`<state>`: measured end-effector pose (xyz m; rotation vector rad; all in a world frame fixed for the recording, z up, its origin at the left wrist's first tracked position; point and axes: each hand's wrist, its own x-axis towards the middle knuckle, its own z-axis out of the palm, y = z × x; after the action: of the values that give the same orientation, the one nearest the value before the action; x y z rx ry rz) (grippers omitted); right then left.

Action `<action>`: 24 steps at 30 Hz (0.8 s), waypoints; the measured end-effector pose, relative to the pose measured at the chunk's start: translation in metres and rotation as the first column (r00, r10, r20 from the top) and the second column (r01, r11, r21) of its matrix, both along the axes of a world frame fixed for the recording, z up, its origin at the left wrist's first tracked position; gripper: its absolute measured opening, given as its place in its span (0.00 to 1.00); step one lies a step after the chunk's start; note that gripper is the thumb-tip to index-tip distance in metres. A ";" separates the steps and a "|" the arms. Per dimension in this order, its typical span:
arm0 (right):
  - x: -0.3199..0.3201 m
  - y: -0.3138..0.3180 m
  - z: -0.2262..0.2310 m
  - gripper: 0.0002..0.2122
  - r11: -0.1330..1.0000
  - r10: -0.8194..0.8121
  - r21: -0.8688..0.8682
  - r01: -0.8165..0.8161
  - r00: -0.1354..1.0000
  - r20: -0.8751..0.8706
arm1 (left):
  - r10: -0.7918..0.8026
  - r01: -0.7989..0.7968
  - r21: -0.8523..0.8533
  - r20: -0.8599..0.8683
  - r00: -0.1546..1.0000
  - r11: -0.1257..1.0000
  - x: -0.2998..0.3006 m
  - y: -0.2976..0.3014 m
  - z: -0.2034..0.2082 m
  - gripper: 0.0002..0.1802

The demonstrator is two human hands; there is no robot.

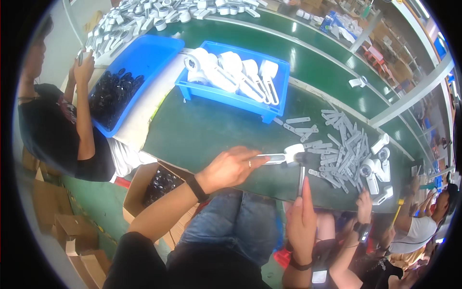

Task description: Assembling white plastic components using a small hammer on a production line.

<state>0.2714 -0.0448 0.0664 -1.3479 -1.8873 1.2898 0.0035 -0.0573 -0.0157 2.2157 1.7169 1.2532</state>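
From here I see the left hand [233,166] gripping the handle end of a white gadget [287,154] over the near tabletop [187,132], maybe so its round head sticks out free. The right hand's [303,214] fingers pinch a thin metal tool [301,182], just beside that head. The near edge runs close by both hands. Grey strips [345,154] crowd the right; toward the far blue box [231,100] there seems more room.

We've got green floor [98,198] near left, pale wall [58,53] far left, green worktop [180,137] mid-scene, bright lights [423,14] far right!
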 end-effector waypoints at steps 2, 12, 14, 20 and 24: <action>-0.001 -0.003 0.003 0.28 0.999 -0.007 0.047 0.009 0.998 -0.058 | -0.007 0.007 0.007 -0.005 1.000 1.000 0.001 0.002 0.002 0.21; -0.015 -0.010 0.014 0.28 0.994 0.091 0.050 -0.093 0.995 0.043 | 0.042 0.002 -0.126 0.346 0.937 0.992 0.003 0.001 -0.005 0.47; -0.021 -0.010 0.023 0.27 0.998 0.062 0.004 -0.062 0.996 0.059 | 0.110 0.014 -0.259 0.457 0.883 0.966 0.003 0.001 -0.007 0.57; -0.020 -0.001 0.001 0.28 0.976 0.157 0.113 -0.185 0.964 0.215 | 0.143 0.019 -0.369 0.405 0.903 0.929 0.001 0.003 -0.007 0.66; -0.022 0.000 -0.001 0.28 0.970 0.158 0.141 -0.196 0.956 0.245 | 0.145 -0.010 -0.350 0.360 0.922 0.937 0.003 0.002 -0.005 0.68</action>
<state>0.2492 -0.0443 0.0650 -1.3150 -2.2671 1.0659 0.0069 -0.0557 -0.0210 1.6000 1.7190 1.1915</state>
